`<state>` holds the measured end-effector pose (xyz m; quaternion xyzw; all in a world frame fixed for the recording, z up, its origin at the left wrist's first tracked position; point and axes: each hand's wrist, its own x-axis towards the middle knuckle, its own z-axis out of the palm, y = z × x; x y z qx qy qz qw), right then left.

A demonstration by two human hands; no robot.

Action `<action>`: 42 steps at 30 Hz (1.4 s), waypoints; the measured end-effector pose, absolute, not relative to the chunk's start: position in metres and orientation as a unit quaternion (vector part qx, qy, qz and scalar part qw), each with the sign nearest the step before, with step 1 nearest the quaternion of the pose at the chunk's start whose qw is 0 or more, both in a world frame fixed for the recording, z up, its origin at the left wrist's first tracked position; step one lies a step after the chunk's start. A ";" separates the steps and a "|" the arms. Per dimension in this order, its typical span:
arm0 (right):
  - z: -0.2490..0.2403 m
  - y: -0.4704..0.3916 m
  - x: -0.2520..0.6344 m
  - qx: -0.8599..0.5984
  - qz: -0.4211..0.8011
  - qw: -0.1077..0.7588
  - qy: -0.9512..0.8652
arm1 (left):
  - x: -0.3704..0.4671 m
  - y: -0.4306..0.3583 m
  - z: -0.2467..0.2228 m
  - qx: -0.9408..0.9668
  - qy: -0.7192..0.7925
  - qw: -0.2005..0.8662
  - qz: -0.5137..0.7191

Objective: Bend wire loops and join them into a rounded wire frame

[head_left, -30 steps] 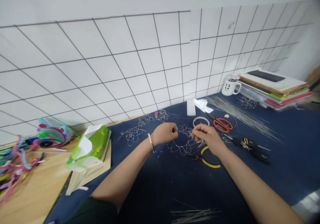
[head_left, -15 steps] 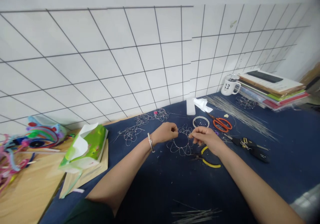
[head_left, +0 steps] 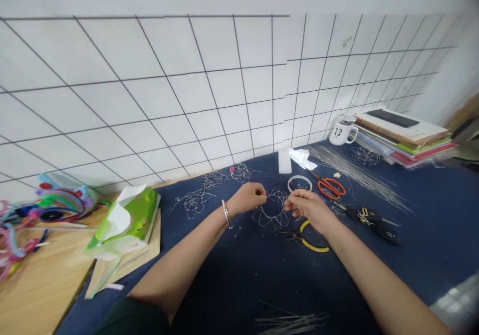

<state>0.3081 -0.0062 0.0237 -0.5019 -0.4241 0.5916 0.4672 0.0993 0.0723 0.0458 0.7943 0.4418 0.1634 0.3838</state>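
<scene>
A flower-shaped wire ring (head_left: 272, 220) with looped petals is held between my two hands, above the dark blue cloth (head_left: 239, 270). My left hand (head_left: 247, 198), with a silver bracelet on its wrist, pinches the ring's left side. On the right side, the fingertips of my right hand (head_left: 307, 206) are pinched on the wire. Yellow-handled pliers (head_left: 314, 243) lie just below my right hand. Behind that hand is a round white dish (head_left: 300, 183) with small beads, and orange-handled scissors (head_left: 331, 188) lie to its right.
Wire bundles (head_left: 355, 173) and black-handled tools (head_left: 374, 223) lie to the right, near a white mug (head_left: 342, 130) and stacked books (head_left: 407, 130). Tangled wire shapes (head_left: 194, 201) lie at back left, beside a green tissue pack (head_left: 127, 220). Loose wires (head_left: 292, 322) lie in front.
The wire ring has tilted slightly and its lower petals sit a little higher between my hands. Both hands keep nearly the same place and pinch. The camera view has shifted slightly.
</scene>
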 end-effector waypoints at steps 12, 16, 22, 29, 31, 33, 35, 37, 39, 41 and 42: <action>0.024 -0.010 0.306 -0.527 0.548 0.411 -0.504 | 0.100 0.069 0.051 0.819 0.430 0.345 0.161; 0.027 -0.012 0.304 -0.534 0.548 0.394 -0.510 | 0.101 0.068 0.053 0.820 0.434 0.337 0.163; 0.026 -0.012 0.300 -0.549 0.526 0.397 -0.514 | 0.102 0.066 0.052 0.816 0.429 0.346 0.174; 0.023 -0.012 0.296 -0.534 0.522 0.482 -0.459 | 0.107 0.062 0.049 0.786 0.429 0.398 0.198; 0.025 -0.013 0.296 -0.527 0.516 0.497 -0.456 | 0.108 0.061 0.048 0.781 0.418 0.410 0.217; 0.026 -0.014 0.296 -0.526 0.502 0.515 -0.453 | 0.109 0.060 0.048 0.775 0.408 0.421 0.237; 0.026 -0.014 0.296 -0.529 0.483 0.536 -0.447 | 0.111 0.059 0.049 0.773 0.393 0.423 0.263; 0.026 -0.014 0.296 -0.531 0.464 0.555 -0.441 | 0.112 0.057 0.051 0.778 0.368 0.417 0.293; 0.026 -0.013 0.297 -0.531 0.449 0.570 -0.438 | 0.112 0.055 0.053 0.790 0.332 0.410 0.313; 0.025 -0.012 0.297 -0.530 0.440 0.579 -0.437 | 0.112 0.053 0.054 0.809 0.290 0.404 0.312; 0.025 -0.012 0.298 -0.528 0.438 0.581 -0.437 | 0.112 0.053 0.054 0.819 0.272 0.401 0.306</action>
